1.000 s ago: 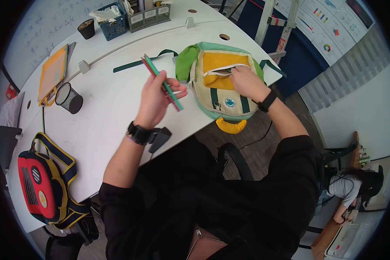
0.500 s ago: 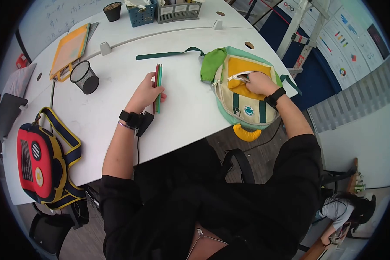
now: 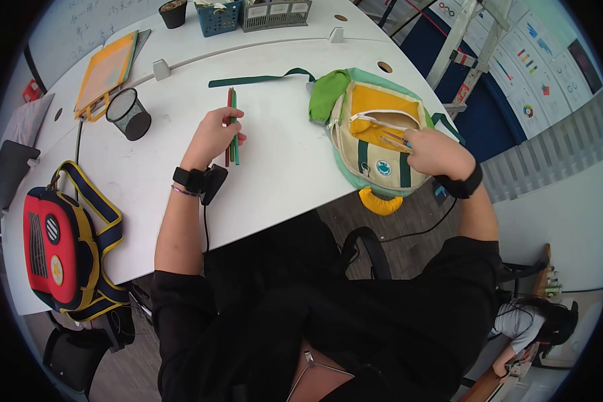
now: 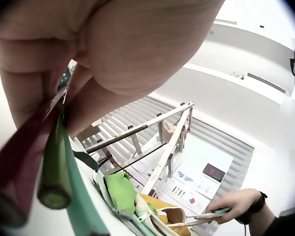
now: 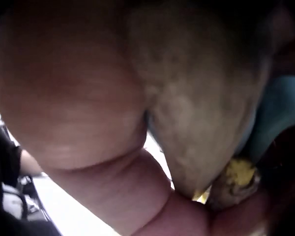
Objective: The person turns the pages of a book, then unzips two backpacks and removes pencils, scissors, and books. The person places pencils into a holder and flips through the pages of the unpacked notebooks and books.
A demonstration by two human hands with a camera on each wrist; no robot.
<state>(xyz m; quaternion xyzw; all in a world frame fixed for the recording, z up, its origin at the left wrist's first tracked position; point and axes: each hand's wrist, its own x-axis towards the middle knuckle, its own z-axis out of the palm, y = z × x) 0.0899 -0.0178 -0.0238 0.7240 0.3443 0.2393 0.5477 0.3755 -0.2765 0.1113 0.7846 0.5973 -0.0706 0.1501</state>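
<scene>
In the head view my left hand (image 3: 211, 142) holds a small bundle of coloured pencils (image 3: 236, 153) upright over the table; the left wrist view shows red, green and teal ones. My right hand (image 3: 442, 153) is at the front of a cream and green backpack (image 3: 347, 144). It grips scissors (image 3: 396, 143), their two blades pointing toward the unzipped yellow pocket (image 3: 382, 100). A teal handle (image 5: 280, 113) shows past the fingers in the right wrist view, where the palm hides most else.
A black mesh pen cup (image 3: 132, 119) stands left of my left hand. A red backpack (image 3: 55, 248) lies at the table's left edge. Yellow folders (image 3: 107, 74), a blue basket (image 3: 218, 20) and a grey organiser (image 3: 275, 17) sit farther back. A ladder (image 3: 455, 53) stands beyond the table.
My right hand has come out of the yellow pocket, toward me and rightward, with the scissors in its grip. My left hand kept the pencils and tilted them upright; the head view also shifted.
</scene>
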